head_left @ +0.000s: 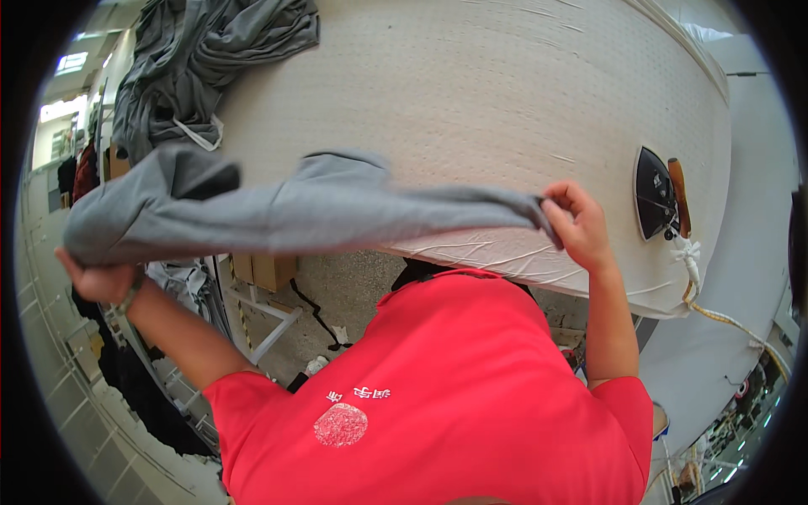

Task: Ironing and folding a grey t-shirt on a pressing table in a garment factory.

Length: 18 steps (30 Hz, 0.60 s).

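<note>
A grey garment is stretched lengthwise between my hands above the near edge of the ironing table, partly blurred by motion. My right hand is closed, pinching the garment's narrow end between thumb and fingers. At the far left, my left hand holds the wider, bulging end from below. Cloth hides some of the left fingers, and one digit sticks out past its edge. Whether the piece is a top or trousers cannot be made out.
Grey garments lie heaped at the table's far left. An iron with a wooden handle rests at the right, its wrapped cord trailing off the edge. The pale padded table fills the middle. More grey clothes hang below left.
</note>
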Available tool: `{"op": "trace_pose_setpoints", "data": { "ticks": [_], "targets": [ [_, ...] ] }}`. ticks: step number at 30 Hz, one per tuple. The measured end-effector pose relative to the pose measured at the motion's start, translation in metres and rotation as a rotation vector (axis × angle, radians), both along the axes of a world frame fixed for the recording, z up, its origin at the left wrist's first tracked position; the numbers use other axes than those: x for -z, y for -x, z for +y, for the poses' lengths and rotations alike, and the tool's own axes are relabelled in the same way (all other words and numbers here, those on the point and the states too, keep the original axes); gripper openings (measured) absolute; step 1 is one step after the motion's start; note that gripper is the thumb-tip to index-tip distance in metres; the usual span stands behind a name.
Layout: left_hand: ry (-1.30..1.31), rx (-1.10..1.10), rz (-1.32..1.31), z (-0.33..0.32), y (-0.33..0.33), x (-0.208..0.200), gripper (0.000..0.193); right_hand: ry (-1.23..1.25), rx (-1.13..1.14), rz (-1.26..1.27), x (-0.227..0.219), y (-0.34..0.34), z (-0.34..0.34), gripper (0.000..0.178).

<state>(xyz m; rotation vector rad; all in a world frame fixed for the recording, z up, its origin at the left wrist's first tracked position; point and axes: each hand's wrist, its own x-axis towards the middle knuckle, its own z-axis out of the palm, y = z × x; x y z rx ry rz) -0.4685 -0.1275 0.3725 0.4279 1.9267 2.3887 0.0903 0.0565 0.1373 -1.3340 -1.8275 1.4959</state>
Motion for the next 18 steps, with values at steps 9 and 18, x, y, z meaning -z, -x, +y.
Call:
{"op": "trace_pose_setpoints", "data": {
  "ticks": [9, 18],
  "targets": [
    [0.183, 0.389, -0.011, 0.127, 0.118, 0.170, 0.052, 0.829, 0.322, 0.352, -0.011, -0.084, -0.040, 0.018],
    [0.756, 0.932, 1.153, 0.179, -0.126, 0.315, 0.039, 0.157, 0.718, -0.154, 0.083, -0.078, -0.080, 0.029]
  ]
}}
